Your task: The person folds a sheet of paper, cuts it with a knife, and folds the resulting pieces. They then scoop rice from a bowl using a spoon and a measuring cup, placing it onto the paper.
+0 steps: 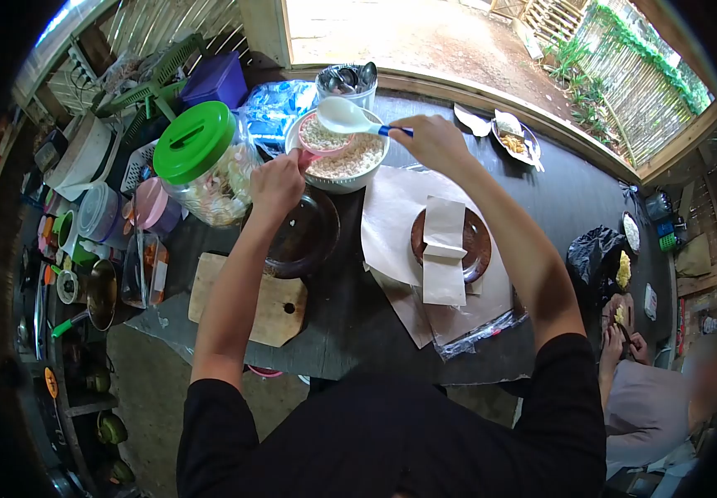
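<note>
My left hand point(278, 184) is closed on the edge of a small pink bowl point(330, 153) filled with rice. This bowl is over a large white container of rice point(358, 169). My right hand point(435, 144) grips the blue handle of a white serving spoon point(343, 115), whose head is just above the pink bowl. Below my left hand sits a dark brown round dish point(307, 241), partly covered by my forearm. Under my right forearm, a brown plate point(480, 241) carries a folded paper strip point(444, 278) on brown paper sheets point(387, 207).
A green-lidded jar point(196, 141) stands left, beside a wooden cutting board point(279, 311). Behind the rice is a tub of spoons point(346, 79). A plate of food point(518, 145) lies at the far edge. To the right, a co-worker point(653, 398) handles food on a board.
</note>
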`<state>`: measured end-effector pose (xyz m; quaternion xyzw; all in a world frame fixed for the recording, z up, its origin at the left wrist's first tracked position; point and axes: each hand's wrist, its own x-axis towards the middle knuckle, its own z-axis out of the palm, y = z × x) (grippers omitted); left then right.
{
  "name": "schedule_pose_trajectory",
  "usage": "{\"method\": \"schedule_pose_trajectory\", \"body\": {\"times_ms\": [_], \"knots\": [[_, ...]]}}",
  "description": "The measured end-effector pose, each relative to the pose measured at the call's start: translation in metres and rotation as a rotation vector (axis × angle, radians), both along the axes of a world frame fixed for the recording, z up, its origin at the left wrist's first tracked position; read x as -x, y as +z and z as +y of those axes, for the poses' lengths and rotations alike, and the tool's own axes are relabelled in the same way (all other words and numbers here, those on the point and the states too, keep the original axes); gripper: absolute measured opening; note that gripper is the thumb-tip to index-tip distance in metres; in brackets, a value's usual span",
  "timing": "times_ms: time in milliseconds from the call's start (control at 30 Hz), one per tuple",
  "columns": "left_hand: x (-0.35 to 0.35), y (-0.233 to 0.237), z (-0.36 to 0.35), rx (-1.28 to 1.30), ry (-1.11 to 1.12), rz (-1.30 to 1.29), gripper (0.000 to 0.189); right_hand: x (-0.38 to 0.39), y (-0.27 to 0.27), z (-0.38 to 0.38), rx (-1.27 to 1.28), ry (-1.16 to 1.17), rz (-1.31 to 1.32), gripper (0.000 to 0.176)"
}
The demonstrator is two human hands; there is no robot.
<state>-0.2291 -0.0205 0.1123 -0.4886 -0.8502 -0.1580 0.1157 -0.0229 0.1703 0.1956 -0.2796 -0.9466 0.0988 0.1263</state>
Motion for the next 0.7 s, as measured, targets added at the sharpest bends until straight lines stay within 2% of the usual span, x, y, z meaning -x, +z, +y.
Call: {"method": "schedule_pose_trajectory", "body": {"times_ms": [100, 167, 267, 433, 700], "knots": [[-0.006, 0.01, 0.001, -0.007, 0.027, -0.031, 0.028, 0.012, 0.003, 0.009, 0.025, 0.047, 0.098, 0.032], [-0.007, 0.015, 0.001, 0.01, 0.011, -0.039, 0.027, 0.019, 0.003, 0.001, 0.049, 0.008, 0.056, 0.031], [-0.012, 0.015, -0.001, 0.007, 0.035, -0.064, 0.027, 0.028, 0.005, -0.002, -0.048, 0.016, 0.003, 0.03], [-0.003, 0.005, -0.004, 0.013, 0.018, -0.023, 0.029, 0.025, 0.001, -0.012, 0.054, 0.002, -0.051, 0.033], [-0.006, 0.011, -0.001, 0.025, 0.012, -0.046, 0.03, 0.014, -0.003, -0.026, 0.06, 0.077, 0.036, 0.031]]}}
